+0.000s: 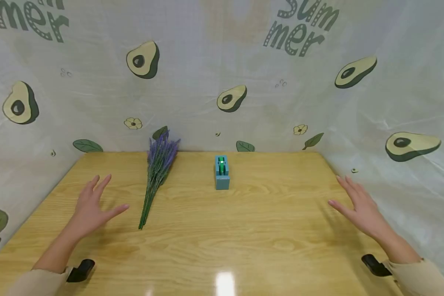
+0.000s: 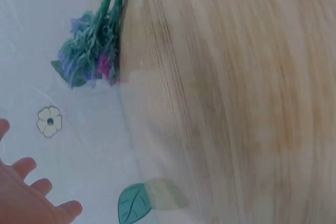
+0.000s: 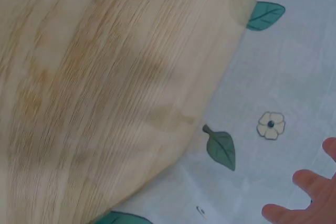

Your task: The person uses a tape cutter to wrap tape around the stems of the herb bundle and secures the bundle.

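Note:
A bunch of lavender (image 1: 156, 172) with purple tips and green stems lies left of the middle of the table, blooms toward the back edge. My left hand (image 1: 91, 209) hovers to its left with fingers spread, touching nothing. The left wrist view shows the lavender (image 2: 97, 45) at the top and part of the left hand (image 2: 31, 198) in the lower corner. A blue tape dispenser (image 1: 222, 172) with a green roll stands at the back middle. Over the table's right edge my right hand (image 1: 362, 207) is held up, fingers apart, holding nothing.
The wooden table (image 1: 244, 230) reaches back to a white cloth (image 1: 192, 53) printed with avocados, leaves and flowers, which also hangs along both sides. A black wrist device (image 1: 80, 270) sits on the left wrist and another (image 1: 375, 265) on the right.

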A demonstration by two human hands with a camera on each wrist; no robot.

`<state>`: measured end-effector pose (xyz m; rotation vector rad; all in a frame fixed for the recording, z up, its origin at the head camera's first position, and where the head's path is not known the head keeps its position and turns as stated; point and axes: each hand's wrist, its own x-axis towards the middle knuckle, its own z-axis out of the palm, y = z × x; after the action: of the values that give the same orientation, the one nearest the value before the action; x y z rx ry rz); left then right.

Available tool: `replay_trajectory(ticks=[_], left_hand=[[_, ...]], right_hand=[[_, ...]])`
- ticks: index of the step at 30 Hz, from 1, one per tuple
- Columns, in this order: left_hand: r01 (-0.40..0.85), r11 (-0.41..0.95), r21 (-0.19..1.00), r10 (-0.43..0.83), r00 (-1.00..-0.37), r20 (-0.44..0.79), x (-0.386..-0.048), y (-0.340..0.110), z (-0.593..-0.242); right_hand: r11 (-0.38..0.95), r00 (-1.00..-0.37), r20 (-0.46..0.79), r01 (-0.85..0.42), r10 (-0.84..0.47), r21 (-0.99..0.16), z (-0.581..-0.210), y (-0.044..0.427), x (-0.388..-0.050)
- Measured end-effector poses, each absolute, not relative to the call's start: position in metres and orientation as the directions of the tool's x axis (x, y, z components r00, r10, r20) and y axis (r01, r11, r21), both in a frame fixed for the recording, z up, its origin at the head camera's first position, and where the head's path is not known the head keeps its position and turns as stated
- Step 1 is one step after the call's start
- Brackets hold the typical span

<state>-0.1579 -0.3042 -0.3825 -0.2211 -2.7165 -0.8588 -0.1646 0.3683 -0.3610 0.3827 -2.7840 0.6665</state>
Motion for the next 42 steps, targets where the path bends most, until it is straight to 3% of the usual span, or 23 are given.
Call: replay_trajectory(ticks=[7, 15, 23, 42], left_hand=[[0.221, 0.725, 0.653, 0.048, -0.961, 0.273, -0.165, -0.287, -0.378], [0.228, 0.652, 0.723, 0.047, -0.964, 0.261, -0.174, -0.266, -0.378], [0.263, 0.545, 0.796, 0.078, -0.961, 0.264, -0.179, -0.256, -0.380], [0.246, 0.502, 0.829, 0.163, -0.968, 0.189, -0.186, -0.224, -0.387]], right_hand=[[0.764, -0.921, 0.331, -0.363, -0.207, -0.534, -0.363, 0.358, -0.172], [0.714, -0.937, 0.291, -0.338, -0.193, -0.614, -0.365, 0.349, -0.179], [0.681, -0.946, 0.233, -0.324, -0.225, -0.657, -0.375, 0.333, -0.191], [0.656, -0.941, 0.220, -0.337, -0.256, -0.676, -0.379, 0.302, -0.202]])
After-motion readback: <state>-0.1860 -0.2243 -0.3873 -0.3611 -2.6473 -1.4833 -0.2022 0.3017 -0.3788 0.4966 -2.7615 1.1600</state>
